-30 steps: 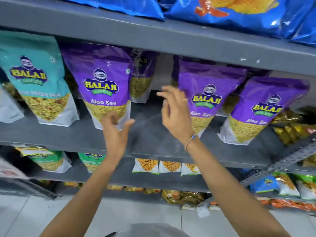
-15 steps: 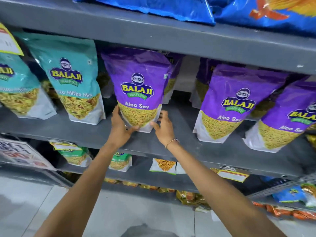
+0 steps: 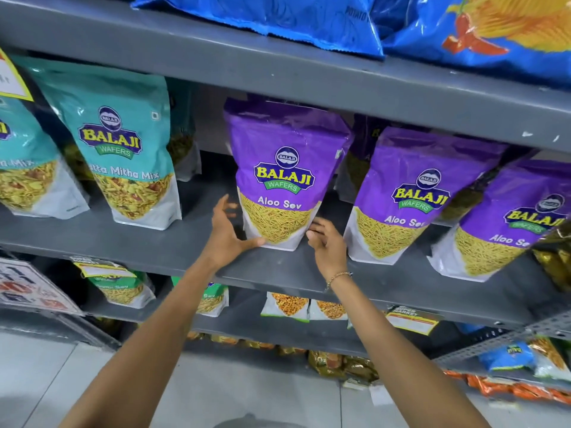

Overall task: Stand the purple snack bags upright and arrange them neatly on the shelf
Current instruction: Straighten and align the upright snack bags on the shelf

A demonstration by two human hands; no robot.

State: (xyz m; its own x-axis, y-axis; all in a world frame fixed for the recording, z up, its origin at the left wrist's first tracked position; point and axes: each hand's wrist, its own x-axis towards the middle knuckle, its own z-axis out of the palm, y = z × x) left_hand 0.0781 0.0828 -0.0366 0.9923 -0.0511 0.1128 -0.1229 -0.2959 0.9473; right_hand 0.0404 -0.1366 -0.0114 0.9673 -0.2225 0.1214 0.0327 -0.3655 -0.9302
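An upright purple Aloo Sev snack bag (image 3: 282, 168) stands mid-shelf on the grey shelf (image 3: 148, 242). My left hand (image 3: 227, 234) clasps its lower left corner, thumb in front along the base. My right hand (image 3: 329, 247) presses curled fingers against its lower right corner. To the right, a second purple bag (image 3: 408, 193) leans slightly left. A third purple bag (image 3: 513, 220) tilts more at the frame's right edge. More purple bags (image 3: 363, 140) stand partly hidden behind them.
Two teal Khatta Mitha Mix bags (image 3: 123, 149) stand left of the purple ones with a gap between. Blue chip bags (image 3: 278, 23) overhang the shelf above. Lower shelves hold small packs (image 3: 285, 305) and a yellow price tag (image 3: 412, 319). Dark gold packets (image 3: 556, 257) sit far right.
My right hand dropped from the middle purple bag to the leftmost purple bag's base, joining my left hand. The two hands have shifted that bag rightward, away from the teal bags.
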